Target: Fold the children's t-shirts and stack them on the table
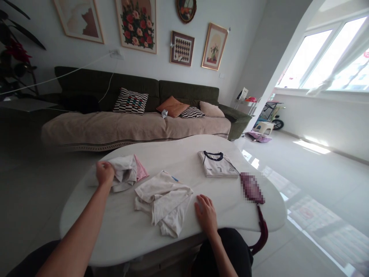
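Note:
My left hand (pixel 105 173) is at the left of the table, its fingers closed on the edge of a crumpled white garment (pixel 124 171). Pink cloth (pixel 140 168) pokes out at that bundle's right side. A rumpled white shirt (pixel 165 198) lies spread in the middle, with a small blue mark near its top. Just right of this shirt, my right hand (pixel 206 213) rests on the tabletop with nothing in it, fingers loosely stretched. Farther back on the right sits a folded white jersey (pixel 219 164) with a dark collar and a number 7.
The white table (pixel 115 238) has a rounded, wavy edge. On its right lies a blurred-out maroon object (pixel 252 187) with a tassel (pixel 263 229) hanging over the edge. Behind stands a green sofa (pixel 187 90) with several cushions and a beige cover (pixel 135 127).

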`<state>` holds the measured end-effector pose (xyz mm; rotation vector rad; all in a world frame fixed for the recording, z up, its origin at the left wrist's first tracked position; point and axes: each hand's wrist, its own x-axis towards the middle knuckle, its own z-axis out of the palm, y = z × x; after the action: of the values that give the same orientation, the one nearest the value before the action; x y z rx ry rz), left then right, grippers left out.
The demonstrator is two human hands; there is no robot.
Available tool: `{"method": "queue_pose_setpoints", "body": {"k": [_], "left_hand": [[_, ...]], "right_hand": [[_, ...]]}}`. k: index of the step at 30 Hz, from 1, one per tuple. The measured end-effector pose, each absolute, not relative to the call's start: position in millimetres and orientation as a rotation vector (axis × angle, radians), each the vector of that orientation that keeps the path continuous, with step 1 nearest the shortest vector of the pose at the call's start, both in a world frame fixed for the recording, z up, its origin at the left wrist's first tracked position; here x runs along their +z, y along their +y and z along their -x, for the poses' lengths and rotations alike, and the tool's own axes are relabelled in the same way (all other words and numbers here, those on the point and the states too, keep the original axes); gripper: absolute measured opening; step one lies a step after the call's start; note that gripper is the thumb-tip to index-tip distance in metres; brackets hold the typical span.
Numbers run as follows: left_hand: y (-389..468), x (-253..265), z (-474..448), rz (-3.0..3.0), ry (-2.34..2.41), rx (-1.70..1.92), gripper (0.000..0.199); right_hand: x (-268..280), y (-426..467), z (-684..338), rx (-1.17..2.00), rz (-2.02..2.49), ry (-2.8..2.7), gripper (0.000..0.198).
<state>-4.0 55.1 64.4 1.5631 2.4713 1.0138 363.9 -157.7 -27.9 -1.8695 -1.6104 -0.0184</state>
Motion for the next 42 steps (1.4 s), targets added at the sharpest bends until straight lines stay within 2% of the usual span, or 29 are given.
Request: {"method": "queue_pose_setpoints", "body": {"k": [3, 7, 9, 12, 15, 17, 21, 23, 24, 29, 34, 36, 39, 42], "left_hand": [[56, 75, 3, -1.456, 2.534, 1.063, 0.046], [36, 71, -12, -1.382, 2.522, 0.901, 0.082], [17, 66, -29, -1.417, 2.492, 0.864, 0.087], [-25, 55, -63, -1.618, 2.367, 0.861, 0.074], [-72, 37, -95, -1.954, 2.015, 0.757, 0.044], [-98, 24, -108, -2.131, 1.699, 0.619, 0.040], [-126, 22, -109, -2.201, 1.476, 0.622, 0.019], [-137, 38, -105, -2.125, 1.404, 0.722, 0.020], [-144, 48, -105, -2.071, 1.343, 0.758, 0.023], [-177, 93, -107, -1.976, 1.074, 0.860, 0.024], [-160, 88, -100, -2.150, 1.256, 1.186, 0.057], [-144, 78, -95, -2.171, 1.367, 1.209, 0.053], [-127, 66, -91, -2.236, 1.345, 0.930, 0.029], [-127, 72, -94, -2.138, 1.193, 0.791, 0.031]], "right_hand": [[-29, -157, -364, -0.018, 1.870, -1.608, 0.032], [-31, -156, -364, -0.032, 1.866, -1.605, 0.032], [-32, -156, -365, -0.037, 1.864, -1.610, 0.032], [-32, -156, -364, -0.053, 1.866, -1.617, 0.031], [-28, -158, -354, -0.050, 1.836, -1.638, 0.030], [-22, -163, -339, 0.012, 1.772, -1.685, 0.031], [-4, -176, -297, 0.194, 1.627, -1.875, 0.047], [10, -182, -278, 0.265, 1.587, -1.929, 0.061], [18, -185, -270, 0.299, 1.568, -1.921, 0.062], [68, -193, -256, 0.467, 1.391, -1.658, 0.026], [125, -218, -274, 0.563, 1.221, -1.359, 0.020], [144, -230, -282, 0.580, 1.149, -1.288, 0.020], [167, -246, -292, 0.446, 1.064, -1.138, 0.019], [189, -260, -303, 0.244, 1.074, -0.990, 0.018]]}}
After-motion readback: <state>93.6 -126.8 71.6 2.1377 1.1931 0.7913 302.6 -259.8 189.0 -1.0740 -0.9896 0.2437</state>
